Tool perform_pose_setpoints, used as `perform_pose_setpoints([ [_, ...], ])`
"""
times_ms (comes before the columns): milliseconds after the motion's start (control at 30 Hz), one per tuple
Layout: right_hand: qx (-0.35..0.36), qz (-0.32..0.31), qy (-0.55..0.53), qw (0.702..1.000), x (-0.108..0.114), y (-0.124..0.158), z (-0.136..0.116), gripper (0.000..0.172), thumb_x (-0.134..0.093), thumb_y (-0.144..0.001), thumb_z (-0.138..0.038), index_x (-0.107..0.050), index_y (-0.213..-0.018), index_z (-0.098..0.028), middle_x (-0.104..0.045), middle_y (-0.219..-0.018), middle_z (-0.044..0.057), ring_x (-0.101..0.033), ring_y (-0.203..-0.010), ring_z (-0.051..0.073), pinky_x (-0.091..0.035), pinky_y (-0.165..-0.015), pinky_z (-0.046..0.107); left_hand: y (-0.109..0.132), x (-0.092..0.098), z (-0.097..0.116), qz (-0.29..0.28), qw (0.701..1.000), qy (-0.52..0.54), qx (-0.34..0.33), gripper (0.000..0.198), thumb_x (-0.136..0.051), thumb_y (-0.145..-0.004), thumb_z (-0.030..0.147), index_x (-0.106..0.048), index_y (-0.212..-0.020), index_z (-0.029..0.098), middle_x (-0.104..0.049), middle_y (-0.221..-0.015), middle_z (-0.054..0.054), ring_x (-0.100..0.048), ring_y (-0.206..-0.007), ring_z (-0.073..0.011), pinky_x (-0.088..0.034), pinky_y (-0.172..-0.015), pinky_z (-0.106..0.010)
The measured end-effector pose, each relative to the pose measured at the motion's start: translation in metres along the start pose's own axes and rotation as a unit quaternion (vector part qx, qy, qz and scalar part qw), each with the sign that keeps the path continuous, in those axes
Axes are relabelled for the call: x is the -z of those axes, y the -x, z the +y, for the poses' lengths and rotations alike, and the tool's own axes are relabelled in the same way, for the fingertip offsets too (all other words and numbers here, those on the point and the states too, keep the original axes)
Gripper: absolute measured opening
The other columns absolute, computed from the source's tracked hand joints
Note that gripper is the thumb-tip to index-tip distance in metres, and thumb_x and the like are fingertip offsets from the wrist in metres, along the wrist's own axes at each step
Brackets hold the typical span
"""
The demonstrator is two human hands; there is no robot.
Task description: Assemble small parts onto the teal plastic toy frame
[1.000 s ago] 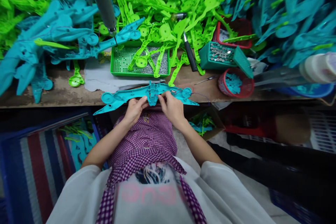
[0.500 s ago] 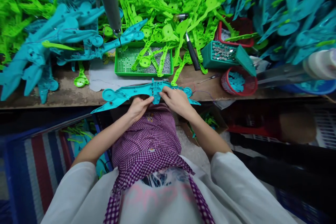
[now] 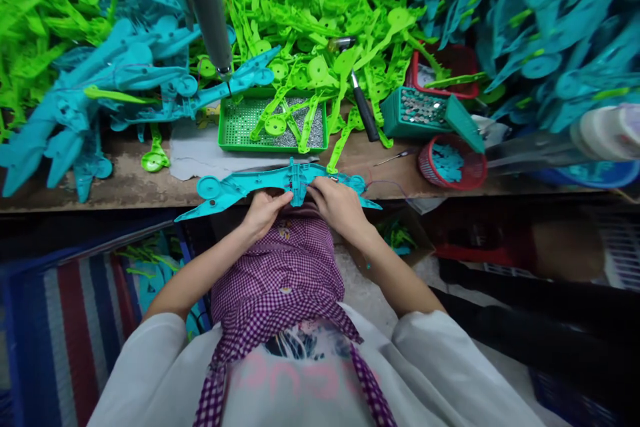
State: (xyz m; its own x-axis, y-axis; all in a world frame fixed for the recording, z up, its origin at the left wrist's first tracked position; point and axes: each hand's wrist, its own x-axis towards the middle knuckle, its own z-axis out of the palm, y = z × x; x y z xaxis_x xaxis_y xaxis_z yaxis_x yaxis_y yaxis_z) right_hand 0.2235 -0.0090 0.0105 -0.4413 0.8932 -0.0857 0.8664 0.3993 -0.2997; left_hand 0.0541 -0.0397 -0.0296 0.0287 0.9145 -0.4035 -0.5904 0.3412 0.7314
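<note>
A long turquoise plastic part (image 3: 240, 185), with a round disc near each end and a ribbed block in its middle, lies across the bench's front edge. Closed on its lower edge, just left of the block, is my left hand (image 3: 265, 212), thumb on top. My right hand (image 3: 340, 205) is bent over the part right of the block, its fingertips against the block's side. Whether those fingertips pinch something small is hidden. Thin red and blue wires (image 3: 387, 185) trail from the part's right end. A green plastic arm (image 3: 340, 147) reaches almost to my right hand.
A green tray (image 3: 273, 147) of tiny metal pieces stands behind the part. A hammer (image 3: 365, 107), a hanging screwdriver (image 3: 215, 27), a teal box (image 3: 400, 121) of metal discs and a red basket (image 3: 434, 173) surround it. Green and turquoise parts (image 3: 310, 0) are heaped behind.
The right fingers have shifted slightly down along the block's side. The whole view has moved a little; both hands stay on the turquoise part.
</note>
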Motion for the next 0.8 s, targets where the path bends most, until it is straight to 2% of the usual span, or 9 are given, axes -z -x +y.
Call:
perform_pose_setpoints([
  [200,0.0,-0.071,0.046,0.996,-0.002,-0.018,-0.009,0.03,-0.034,-0.099,-0.038,-0.059,-0.099,-0.022,-0.072,-0.087,0.006,-0.059,-0.069,0.019,-0.022,-0.059,0.03,0.011,0.015,0.003,-0.018,0.999,-0.049,0.0,0.045,-0.083,-0.066,0.031,-0.063,-0.104,0.016,-0.07,-0.108,-0.009,-0.066,-0.102,-0.0196,-0.049,-0.096,-0.033],
  [267,-0.001,-0.088,0.051,0.995,0.001,-0.022,-0.011,0.03,-0.034,-0.099,-0.038,-0.06,-0.1,-0.022,-0.072,-0.086,0.006,-0.06,-0.07,0.02,-0.02,-0.059,0.03,0.019,0.027,0.004,-0.022,0.993,-0.111,-0.016,0.045,-0.077,-0.073,0.035,-0.062,-0.111,0.017,-0.068,-0.112,-0.01,-0.066,-0.1,-0.0198,-0.051,-0.093,-0.034],
  [333,-0.003,-0.101,0.054,0.993,0.003,-0.025,-0.013,0.031,-0.034,-0.098,-0.037,-0.06,-0.1,-0.021,-0.073,-0.087,0.006,-0.062,-0.071,0.02,-0.02,-0.059,0.03,0.027,0.039,0.005,-0.006,0.972,-0.228,-0.059,0.04,-0.069,-0.081,0.039,-0.063,-0.114,0.018,-0.068,-0.111,-0.01,-0.067,-0.092,-0.0192,-0.053,-0.086,-0.035],
  [400,-0.004,-0.115,0.053,0.992,0.004,-0.027,-0.016,0.031,-0.035,-0.098,-0.037,-0.061,-0.1,-0.021,-0.073,-0.089,0.007,-0.063,-0.073,0.02,-0.02,-0.058,0.03,0.034,0.05,0.007,0.035,0.908,-0.388,-0.153,0.029,-0.061,-0.088,0.039,-0.067,-0.108,0.019,-0.069,-0.105,-0.009,-0.066,-0.09,-0.0198,-0.052,-0.086,-0.038],
  [500,0.0,-0.123,0.055,0.991,0.006,-0.03,-0.022,0.031,-0.036,-0.098,-0.038,-0.062,-0.102,-0.022,-0.073,-0.091,0.007,-0.064,-0.074,0.021,-0.021,-0.058,0.03,0.034,0.056,0.012,0.125,0.743,-0.58,-0.309,0.023,-0.056,-0.092,0.035,-0.072,-0.102,0.022,-0.067,-0.105,-0.008,-0.059,-0.104,-0.0231,-0.045,-0.096,-0.041],
  [533,0.003,-0.12,0.057,0.991,0.006,-0.032,-0.024,0.031,-0.036,-0.098,-0.037,-0.062,-0.102,-0.023,-0.074,-0.091,0.007,-0.064,-0.074,0.021,-0.021,-0.058,0.03,0.032,0.054,0.015,0.146,0.698,-0.617,-0.332,0.024,-0.055,-0.093,0.034,-0.071,-0.105,0.022,-0.066,-0.108,-0.009,-0.057,-0.107,-0.0242,-0.043,-0.096,-0.042],
  [567,0.007,-0.115,0.06,0.991,0.006,-0.033,-0.027,0.031,-0.035,-0.098,-0.037,-0.063,-0.102,-0.023,-0.074,-0.091,0.007,-0.065,-0.074,0.021,-0.021,-0.058,0.03,0.028,0.052,0.019,0.156,0.667,-0.646,-0.338,0.026,-0.054,-0.094,0.034,-0.069,-0.111,0.023,-0.065,-0.111,-0.01,-0.057,-0.107,-0.0248,-0.043,-0.095,-0.042],
  [667,0.013,-0.101,0.064,0.993,0.005,-0.039,-0.032,0.031,-0.035,-0.098,-0.035,-0.064,-0.103,-0.022,-0.074,-0.093,0.007,-0.065,-0.073,0.021,-0.023,-0.058,0.03,0.014,0.042,0.033,0.14,0.625,-0.711,-0.29,0.031,-0.051,-0.095,0.034,-0.065,-0.121,0.024,-0.063,-0.109,-0.01,-0.058,-0.1,-0.0248,-0.043,-0.087,-0.04],
  [800,-0.003,-0.104,0.056,0.993,0.003,-0.044,-0.034,0.033,-0.034,-0.098,-0.035,-0.063,-0.109,-0.023,-0.074,-0.093,0.008,-0.065,-0.073,0.022,-0.028,-0.06,0.03,-0.004,0.035,0.059,0.054,0.623,-0.751,-0.213,0.025,-0.054,-0.093,0.031,-0.072,-0.107,0.022,-0.061,-0.094,-0.008,-0.059,-0.089,-0.0233,-0.042,-0.08,-0.037],
])
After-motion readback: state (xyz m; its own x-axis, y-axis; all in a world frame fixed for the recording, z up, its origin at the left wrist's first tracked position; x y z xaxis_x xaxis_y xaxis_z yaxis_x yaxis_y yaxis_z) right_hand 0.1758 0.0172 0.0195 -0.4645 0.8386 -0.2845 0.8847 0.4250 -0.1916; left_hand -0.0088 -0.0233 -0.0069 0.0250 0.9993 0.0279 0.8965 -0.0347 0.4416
